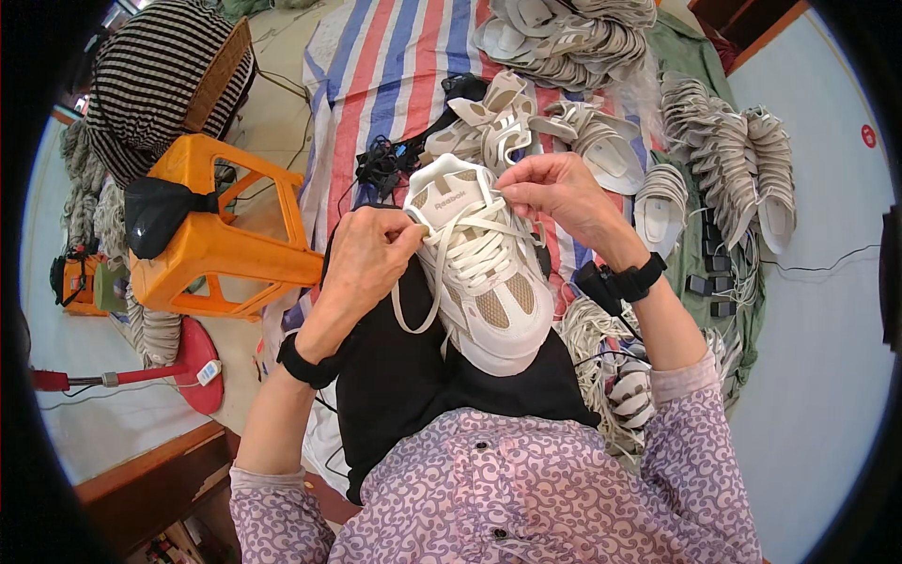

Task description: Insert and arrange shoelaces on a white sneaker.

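Observation:
A white and beige sneaker (504, 329) rests on my lap over black cloth (395, 376), its toe toward me and its tongue (453, 195) upright. White shoelace (479, 258) crosses the front in several rows, and a loose loop of it hangs down the shoe's left side. At the left of the collar, the thumb and forefinger of my left hand (368, 252) pinch the lace by the upper eyelets. My right hand (562, 199) pinches lace at the collar's right side, its other fingers curled. The fingertips partly hide the lace ends.
An orange plastic stool (221, 249) with a black pouch (164, 216) on it stands at my left. Ahead lies a striped sheet (395, 66) with shoes (507, 122) on it. Stacked shoe parts (728, 160) and bundled laces (601, 376) are at my right.

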Demonstrator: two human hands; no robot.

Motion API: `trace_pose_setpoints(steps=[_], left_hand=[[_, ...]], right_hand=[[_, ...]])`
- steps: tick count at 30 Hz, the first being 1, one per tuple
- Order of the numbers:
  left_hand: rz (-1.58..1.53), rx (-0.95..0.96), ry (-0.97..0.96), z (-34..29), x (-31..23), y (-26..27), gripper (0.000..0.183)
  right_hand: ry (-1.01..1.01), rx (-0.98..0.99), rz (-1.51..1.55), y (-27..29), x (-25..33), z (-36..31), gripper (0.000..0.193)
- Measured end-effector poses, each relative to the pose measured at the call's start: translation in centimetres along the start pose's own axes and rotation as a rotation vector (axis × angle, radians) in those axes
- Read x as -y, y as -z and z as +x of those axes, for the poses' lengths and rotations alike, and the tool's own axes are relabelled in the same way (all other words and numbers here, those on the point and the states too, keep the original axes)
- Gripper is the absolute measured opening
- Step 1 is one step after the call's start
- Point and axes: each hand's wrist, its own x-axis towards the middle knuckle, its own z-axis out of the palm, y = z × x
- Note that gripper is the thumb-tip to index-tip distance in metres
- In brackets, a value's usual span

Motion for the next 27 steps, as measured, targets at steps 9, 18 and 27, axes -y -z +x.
trace_pose_setpoints(steps=[9, 18, 27], left_hand=[[-0.078, 0.032, 0.028, 0.0, 0.8, 0.1, 0.027], [-0.442, 0.164, 0.213, -0.8, 1.5, 1.5, 0.021], [-0.312, 0.049, 0.175, -0.4, 1.5, -0.1, 0.022]], right_hand=[[-0.085, 0.075, -0.291, -1.1, 3.2, 2.2, 0.006], [0.513, 0.088, -0.682, -4.0, 3.1, 3.0, 0.013], [0.424, 0.325, -0.785, -7.1, 2.3, 4.3, 0.009]])
